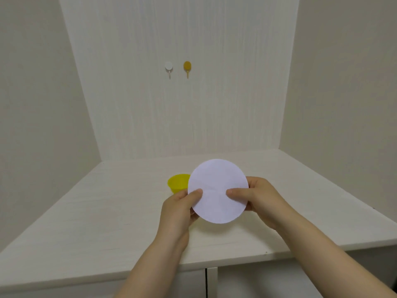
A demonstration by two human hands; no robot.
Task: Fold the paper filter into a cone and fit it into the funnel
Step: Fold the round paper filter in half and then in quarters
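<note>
Both hands are up over the white table (90, 214), holding the paper filter (218, 190) between them, clear of the tabletop. It is a flat white round, not yet folded, though faint crease lines cross its face and meet near the middle. The left hand (180, 208) pinches its lower left edge, thumb lying on the near face and the other fingers tucked behind the sheet. The right hand (256, 197) pinches the right edge the same way, thumb pressed flat toward the centre, fingers hidden at the back. The disc tilts to face the person, and in doing so it stands squarely in front of the yellow funnel (177, 182), which sits on the table just behind and to the left. Only the funnel's left part shows: a piece of rim and sloping wall. Its right part and its spout are hidden by the paper and the left hand, so I cannot tell how it rests on the surface. Behind the table rises a pale, wood-grained panel, and on it hang two small stick-on hooks side by side, a white hook (168, 66) on the left and a yellow hook (187, 66) on the right, well above everything else. Plain walls close in on either side. Below the table's front edge, white cabinet doors (211, 282) meet at a narrow dark seam.
</note>
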